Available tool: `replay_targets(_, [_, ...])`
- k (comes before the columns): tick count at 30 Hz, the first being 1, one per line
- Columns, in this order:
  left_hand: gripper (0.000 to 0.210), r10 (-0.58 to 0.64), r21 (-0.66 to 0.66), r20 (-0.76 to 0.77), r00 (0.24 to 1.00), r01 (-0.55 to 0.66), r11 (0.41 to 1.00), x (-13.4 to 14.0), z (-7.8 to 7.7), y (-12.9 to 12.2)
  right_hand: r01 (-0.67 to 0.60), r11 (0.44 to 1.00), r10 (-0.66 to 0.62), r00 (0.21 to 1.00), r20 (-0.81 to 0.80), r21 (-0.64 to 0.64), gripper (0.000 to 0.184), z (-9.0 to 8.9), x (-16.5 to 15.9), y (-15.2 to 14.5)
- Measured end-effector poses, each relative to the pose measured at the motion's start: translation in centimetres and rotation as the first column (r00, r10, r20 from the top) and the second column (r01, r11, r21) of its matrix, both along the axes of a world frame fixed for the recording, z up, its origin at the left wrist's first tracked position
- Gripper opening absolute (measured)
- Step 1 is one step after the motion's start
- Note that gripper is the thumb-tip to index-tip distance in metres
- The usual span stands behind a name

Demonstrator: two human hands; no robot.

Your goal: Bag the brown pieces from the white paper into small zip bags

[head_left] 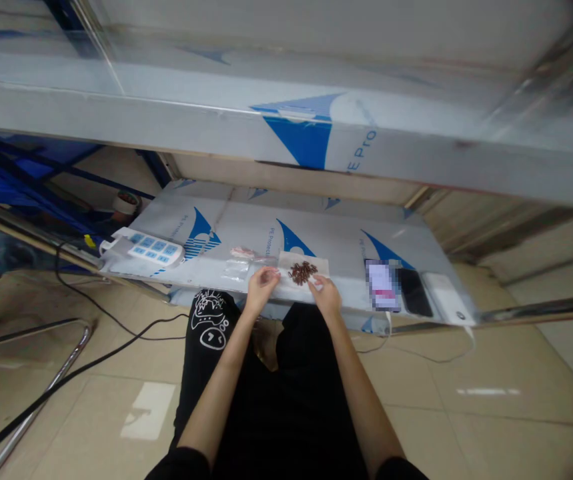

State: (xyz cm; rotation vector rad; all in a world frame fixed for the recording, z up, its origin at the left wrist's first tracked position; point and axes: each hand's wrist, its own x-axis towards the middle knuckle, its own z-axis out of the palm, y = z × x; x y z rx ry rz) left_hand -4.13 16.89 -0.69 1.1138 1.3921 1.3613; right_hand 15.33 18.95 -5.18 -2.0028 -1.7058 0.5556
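A pile of small brown bead-like pieces lies on a white sheet of paper at the front of the metal shelf. My left hand is at the sheet's left edge, its fingers pinched together; whatever they hold is too small to name. On the other side, my right hand reaches the pile's right edge with thumb and fingertips drawn together, and what lies between them is hidden. Left of my left hand are a clear plastic bag and a small pinkish packet.
A white power strip rests at the shelf's left end. To the right lie a lit phone, a dark phone and a white power bank with cables. An upper shelf edge spans above. Another person's hand shows far left.
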Motion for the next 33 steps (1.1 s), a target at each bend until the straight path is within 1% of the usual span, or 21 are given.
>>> replay_targets(1, [0.018, -0.035, 0.042, -0.179, 0.983, 0.043, 0.998, 0.1, -0.1, 0.5, 0.005, 1.0, -0.005, 1.0, 0.003, 0.0, 0.031, 0.1, 0.0, 0.2])
replay_targets(2, [0.017, -0.069, 0.057, -0.328, 0.942, 0.092, 0.994, 0.1, -0.2, 1.1, 0.011, 1.0, -0.011, 1.0, 0.011, 0.005, 0.031, 0.2, -0.1, 0.3])
replay_targets(3, [0.018, -0.101, 0.05, -0.435, 0.895, 0.136, 0.989, 0.2, -0.3, 1.5, 0.022, 1.0, -0.023, 0.999, 0.026, 0.011, 0.03, 0.4, -0.1, 0.5])
replay_targets(4, [0.018, -0.127, 0.035, -0.501, 0.856, 0.166, 0.985, 0.3, -0.3, 1.9, 0.04, 0.999, -0.041, 0.998, 0.048, 0.019, 0.03, 0.7, -0.2, 0.8])
replay_targets(7, [0.017, -0.175, -0.002, -0.58, 0.796, 0.214, 0.977, 0.7, -0.3, 2.5, 0.085, 0.996, -0.088, 0.986, 0.141, 0.029, 0.03, 1.4, -0.5, 1.5])
replay_targets(10, [0.019, -0.204, -0.036, -0.656, 0.727, 0.24, 0.97, 1.0, -0.3, 2.3, 0.051, 0.998, -0.056, 0.981, 0.186, 0.03, 0.027, 1.9, -0.8, 2.3])
replay_targets(13, [0.02, -0.236, -0.066, -0.708, 0.665, 0.271, 0.96, 1.2, -0.4, 1.5, 0.037, 0.999, -0.042, 0.982, 0.186, 0.033, 0.023, 1.9, -0.7, 3.0])
replay_targets(18, [0.021, -0.277, -0.107, -0.755, 0.595, 0.305, 0.946, 1.3, -0.4, 0.3, 0.075, 0.997, -0.078, 0.98, 0.181, 0.022, 0.021, 1.3, -0.1, 3.6])
replay_targets(21, [0.022, -0.292, -0.121, -0.771, 0.566, 0.32, 0.94, 1.4, 0.0, -0.1, 0.071, 0.997, -0.073, 0.984, 0.164, 0.016, 0.022, 1.1, 0.0, 3.6])
replay_targets(24, [0.021, -0.302, -0.123, -0.787, 0.538, 0.343, 0.931, 1.8, 0.5, -0.8, 0.072, 0.997, -0.073, 0.987, 0.143, 0.012, 0.024, 1.3, 0.1, 3.5])
replay_targets(27, [0.021, -0.318, -0.127, -0.799, 0.511, 0.373, 0.919, 2.4, 1.0, -2.4, 0.075, 0.997, -0.077, 0.99, 0.115, 0.018, 0.024, 2.2, 0.1, 3.2])
replay_targets(30, [0.022, -0.314, -0.122, -0.79, 0.526, 0.368, 0.922, 3.0, 1.2, -4.6, 0.085, 0.996, -0.088, 0.993, 0.079, 0.037, 0.027, 3.6, -0.1, 2.6])
replay_targets(31, [0.022, -0.314, -0.125, -0.784, 0.536, 0.359, 0.925, 3.2, 1.3, -5.3, 0.078, 0.995, -0.081, 0.996, 0.046, 0.062, 0.028, 4.2, -0.2, 2.2])
replay_targets(33, [0.023, -0.321, -0.145, -0.767, 0.555, 0.338, 0.93, 3.5, 1.5, -6.7, 0.041, 0.989, -0.029, 0.996, -0.082, 0.144, 0.027, 5.5, -0.6, 1.3])
